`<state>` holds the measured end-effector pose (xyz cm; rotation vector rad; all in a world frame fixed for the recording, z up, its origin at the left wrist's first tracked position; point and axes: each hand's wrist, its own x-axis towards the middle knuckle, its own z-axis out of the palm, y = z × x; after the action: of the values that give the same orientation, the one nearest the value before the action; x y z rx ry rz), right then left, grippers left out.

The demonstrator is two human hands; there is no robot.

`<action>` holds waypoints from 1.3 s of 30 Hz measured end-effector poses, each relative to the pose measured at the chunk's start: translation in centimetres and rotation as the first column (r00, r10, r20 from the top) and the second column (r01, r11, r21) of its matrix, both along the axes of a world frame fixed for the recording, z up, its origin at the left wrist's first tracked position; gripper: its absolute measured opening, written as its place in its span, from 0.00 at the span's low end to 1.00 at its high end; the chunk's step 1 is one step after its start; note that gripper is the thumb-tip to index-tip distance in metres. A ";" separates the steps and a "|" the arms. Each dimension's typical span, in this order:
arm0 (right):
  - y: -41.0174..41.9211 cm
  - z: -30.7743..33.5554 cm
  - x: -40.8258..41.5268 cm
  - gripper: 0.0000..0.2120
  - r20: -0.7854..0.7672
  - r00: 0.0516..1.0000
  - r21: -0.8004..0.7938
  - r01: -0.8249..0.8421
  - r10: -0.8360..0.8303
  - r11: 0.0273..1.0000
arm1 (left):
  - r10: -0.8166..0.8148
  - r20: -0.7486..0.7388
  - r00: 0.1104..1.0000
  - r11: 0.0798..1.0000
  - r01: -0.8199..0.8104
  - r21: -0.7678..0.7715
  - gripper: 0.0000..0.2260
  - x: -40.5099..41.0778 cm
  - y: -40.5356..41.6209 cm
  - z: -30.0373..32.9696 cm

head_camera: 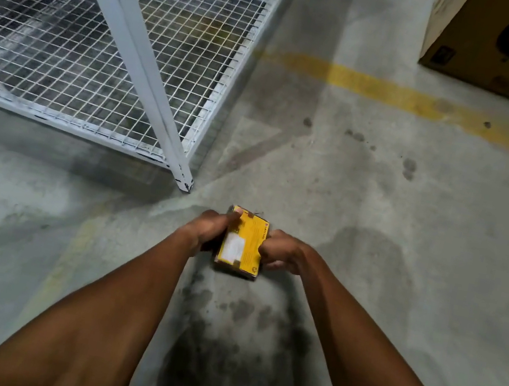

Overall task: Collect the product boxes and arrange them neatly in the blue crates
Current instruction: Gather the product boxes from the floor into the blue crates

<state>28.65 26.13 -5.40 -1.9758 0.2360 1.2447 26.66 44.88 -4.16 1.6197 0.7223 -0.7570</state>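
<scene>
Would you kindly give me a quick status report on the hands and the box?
Both hands, left and right, grip yellow box. No blue crate in view. Wire rack ahead-left.

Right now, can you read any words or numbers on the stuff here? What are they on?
Yellow box, held in the grip of the left hand and right hand: small print and a red logo, too blurred to read; its white sticker shows nothing readable.
Big cardboard carton: black printed shapes and small marks, too blurred to read.
Yellow floor line: paint only, no words.

Yellow product box (pixel 242 243), white label, held flat
</scene>
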 end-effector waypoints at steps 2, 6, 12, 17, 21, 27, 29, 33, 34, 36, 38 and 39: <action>0.5 2.5 -0.2 0.09 -0.003 0.993 0.051 0.116 -0.116 0.992 | -0.015 0.072 0.997 1.000 0.015 0.006 0.23 0.5 -0.3 0.4; 2.4 6.3 -0.2 0.13 -0.112 0.904 0.164 0.425 -0.411 0.890 | 0.081 0.215 0.973 0.991 -0.101 0.084 0.18 0.7 -1.5 1.9; 3.5 13.3 -3.0 0.29 -0.202 0.771 0.366 0.632 -0.604 0.683 | 0.168 0.239 0.956 0.985 -0.171 -0.008 0.26 -2.8 -2.0 8.5; 3.6 20.9 -8.1 0.17 -0.120 0.773 0.342 0.622 -0.623 0.705 | 0.249 0.261 0.933 0.968 -0.243 -0.056 0.09 -6.9 -2.2 18.4; 2.7 28.2 -10.7 0.25 0.033 0.721 0.226 0.669 -0.692 0.708 | 0.233 0.215 0.949 0.971 -0.215 -0.103 0.15 -10.0 -3.3 28.0; 1.0 44.3 -12.7 0.11 0.128 0.688 0.223 0.682 -0.714 0.697 | 0.007 0.410 0.912 0.989 -0.066 0.131 0.11 -12.3 -3.0 42.9; 0.9 50.6 -13.0 0.03 0.084 0.654 0.275 0.710 -0.752 0.648 | -0.046 0.458 0.888 0.966 -0.078 0.247 0.13 -12.5 -2.2 47.5; 1.0 63.6 -13.1 0.01 0.038 0.612 0.363 0.728 -0.790 0.582 | 0.028 0.462 0.886 0.954 -0.161 0.252 0.25 -12.6 0.0 59.3; 1.0 66.1 -13.2 0.04 0.032 0.609 0.386 0.723 -0.792 0.572 | 0.088 0.451 0.888 0.964 -0.189 0.185 0.29 -12.5 0.5 61.7; 1.3 71.6 -13.2 0.14 0.003 0.628 0.439 0.699 -0.779 0.565 | 0.196 0.415 0.889 0.974 -0.224 0.020 0.34 -12.5 1.7 67.8; 1.9 76.6 -13.2 0.18 0.008 0.666 0.482 0.651 -0.746 0.586 | 0.252 0.415 0.874 0.968 -0.236 -0.090 0.34 -12.7 3.0 73.2; 2.2 78.6 -13.2 0.17 0.025 0.680 0.504 0.625 -0.733 0.597 | 0.267 0.429 0.863 0.964 -0.237 -0.123 0.31 -12.9 3.5 75.7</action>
<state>15.45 28.36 73.19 -1.3644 0.4864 0.4798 13.73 48.33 71.51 1.5233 0.5533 -0.2028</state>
